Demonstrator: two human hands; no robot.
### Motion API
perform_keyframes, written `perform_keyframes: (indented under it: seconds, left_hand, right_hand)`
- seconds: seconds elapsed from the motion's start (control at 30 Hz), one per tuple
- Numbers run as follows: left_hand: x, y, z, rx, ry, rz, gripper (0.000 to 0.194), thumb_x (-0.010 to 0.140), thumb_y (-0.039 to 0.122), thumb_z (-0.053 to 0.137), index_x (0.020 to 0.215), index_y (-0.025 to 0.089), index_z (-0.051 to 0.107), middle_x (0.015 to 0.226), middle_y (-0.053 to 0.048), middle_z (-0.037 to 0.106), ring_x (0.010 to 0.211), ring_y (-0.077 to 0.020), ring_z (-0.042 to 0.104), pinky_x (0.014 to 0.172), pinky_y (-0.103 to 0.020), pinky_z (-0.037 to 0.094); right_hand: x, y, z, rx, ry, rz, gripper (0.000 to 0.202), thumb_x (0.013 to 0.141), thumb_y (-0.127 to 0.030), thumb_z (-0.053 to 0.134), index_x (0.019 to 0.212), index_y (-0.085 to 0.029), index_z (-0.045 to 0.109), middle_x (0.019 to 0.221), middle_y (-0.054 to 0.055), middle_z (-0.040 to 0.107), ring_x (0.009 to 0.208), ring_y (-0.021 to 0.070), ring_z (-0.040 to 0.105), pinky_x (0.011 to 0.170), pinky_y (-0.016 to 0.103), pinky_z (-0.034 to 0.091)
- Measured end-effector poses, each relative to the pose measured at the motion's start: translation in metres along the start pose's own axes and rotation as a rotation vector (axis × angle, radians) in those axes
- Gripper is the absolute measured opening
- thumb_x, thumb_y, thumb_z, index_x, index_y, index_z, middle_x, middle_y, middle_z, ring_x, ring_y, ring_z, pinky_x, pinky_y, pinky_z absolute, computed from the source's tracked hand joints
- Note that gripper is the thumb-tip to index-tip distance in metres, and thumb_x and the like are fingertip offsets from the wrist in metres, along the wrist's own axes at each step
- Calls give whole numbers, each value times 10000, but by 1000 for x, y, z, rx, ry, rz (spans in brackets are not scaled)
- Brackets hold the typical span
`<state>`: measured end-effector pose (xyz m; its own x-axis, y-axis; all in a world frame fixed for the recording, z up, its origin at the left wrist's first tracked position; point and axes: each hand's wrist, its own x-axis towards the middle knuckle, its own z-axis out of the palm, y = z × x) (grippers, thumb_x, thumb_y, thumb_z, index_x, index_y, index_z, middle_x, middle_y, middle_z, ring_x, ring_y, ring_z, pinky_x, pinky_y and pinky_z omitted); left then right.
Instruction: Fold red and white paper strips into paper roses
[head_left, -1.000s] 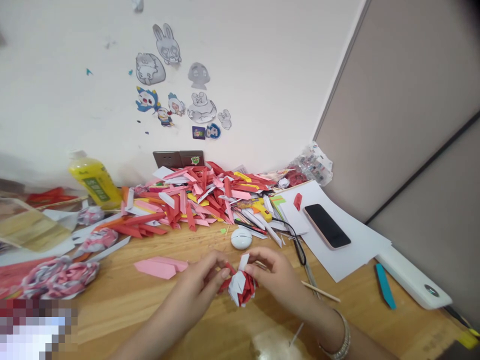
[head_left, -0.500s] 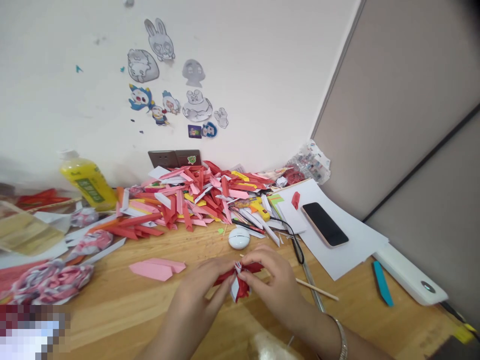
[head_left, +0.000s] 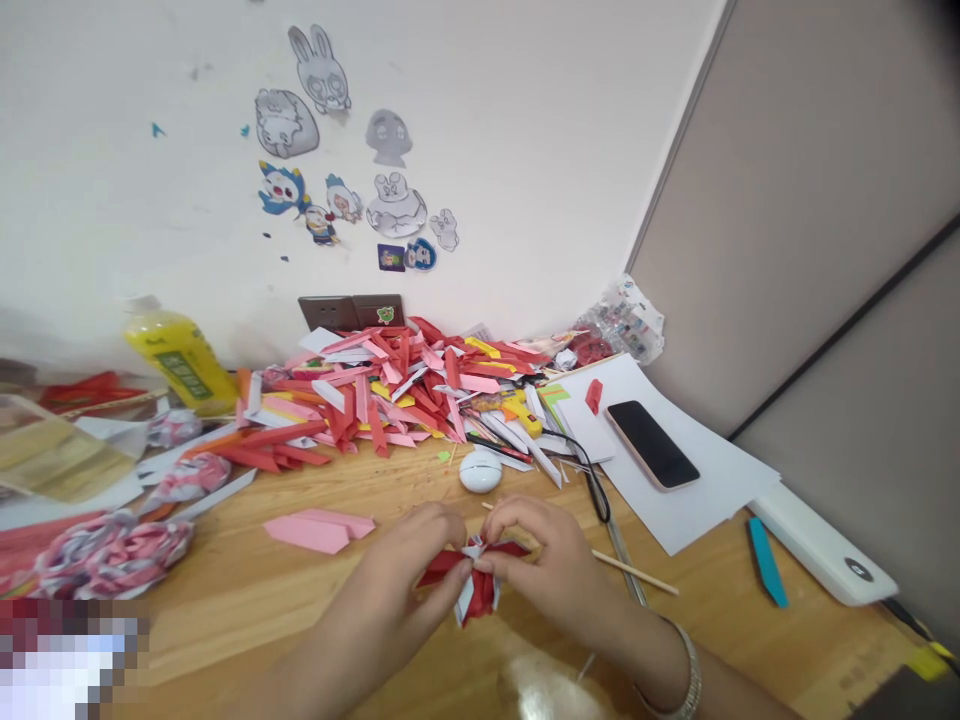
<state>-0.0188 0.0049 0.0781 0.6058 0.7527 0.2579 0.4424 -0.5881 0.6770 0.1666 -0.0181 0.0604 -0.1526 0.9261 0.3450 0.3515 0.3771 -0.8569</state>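
Between my two hands, low in the middle of the head view, is a red and white folded paper piece [head_left: 480, 592] with several flaps. My left hand [head_left: 420, 570] pinches its left side between thumb and fingers. From the other side my right hand [head_left: 536, 555] grips it, thumb and index finger near its centre; a bracelet circles that wrist. The fingers hide part of the paper. Just beyond the hands sits a small white rounded case [head_left: 480, 470]. A thin wooden stick [head_left: 637, 572] lies partly behind my right hand.
A heap of folded paper strips [head_left: 375, 390] lines the wall, with a yellow glue gun [head_left: 520, 410] at its edge. Pink folded papers [head_left: 319, 530] lie left. A yellow bottle [head_left: 180, 360] stands behind. A phone [head_left: 652, 445] rests on white sheets [head_left: 675, 525], near a white power strip [head_left: 821, 540].
The folded paper has turned a little in my fingers, and more of its red and white lower flap shows. Both hands keep hold of it. The view has tilted slightly.
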Motion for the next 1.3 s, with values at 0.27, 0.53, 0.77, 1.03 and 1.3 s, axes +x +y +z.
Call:
perform_keyframes:
  seconds: [0.27,0.53,0.77,1.03,1.3]
  left_hand:
    - [1,-16,0,-522,-245,-296,189,781,359,624,775,181,558,746,2,617,714,-157,569,663,-262,444]
    - [3,-26,14,-577,-205,-352,267,749,424,668,753,169,590,712,0,628,679,-145,568,622,-248,449]
    - [6,-19,13,-338,-172,-345,185,739,351,584,662,183,578,647,9,643,631,-153,588,591,-241,450]
    - [6,-17,15,-237,-104,-364,225,774,351,551,647,177,615,666,-22,687,652,-182,620,612,-259,456]
    - [6,-17,18,-211,-75,-379,238,764,367,536,655,172,617,690,-43,706,672,-196,648,620,-264,478]
  right_hand:
    - [0,5,4,415,-168,314,285,633,-346,827,723,-170,621,681,-23,637,626,118,582,600,232,461]
    - [0,15,6,311,-181,299,153,692,-201,766,734,-164,623,680,-30,623,630,110,562,602,227,446]
    - [-1,21,9,157,-149,280,185,679,-127,757,620,-157,584,630,-35,626,598,119,574,556,216,413]
    - [4,23,4,-40,-203,112,127,734,-72,690,686,-170,625,705,-29,652,687,130,602,634,217,424]
    - [5,26,5,98,-223,180,125,731,-63,674,784,-173,646,743,-30,670,706,126,619,663,217,461]
